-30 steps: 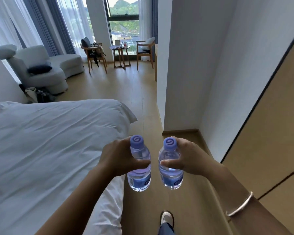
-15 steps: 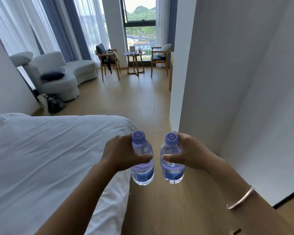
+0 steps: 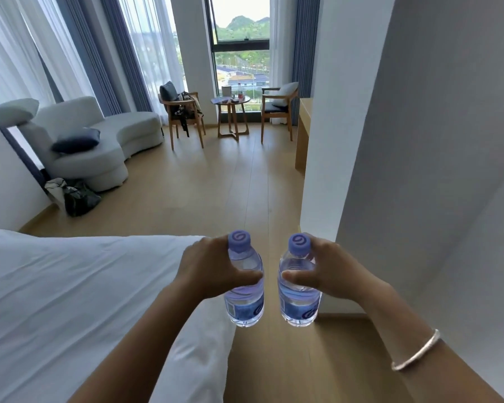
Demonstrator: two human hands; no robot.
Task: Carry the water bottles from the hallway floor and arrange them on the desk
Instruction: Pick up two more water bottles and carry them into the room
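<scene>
Plastic water bottles (image 3: 246, 289) ride upright, the left hand (image 3: 208, 274) and right hand (image 3: 329, 276) each gripping one. Past the wardrobe now, the desk (image 3: 303, 135) nears

No legible text; bottle labels (image 3: 246, 308) too blurred

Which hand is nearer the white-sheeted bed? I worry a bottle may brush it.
Left. The left hand hangs over the white-sheeted bed's corner edge; the right hand is over the wooden floor, clear of it.

Clear glossy plastic bottles (image 3: 246, 289); seemingly wooden floor (image 3: 216, 193)
</scene>
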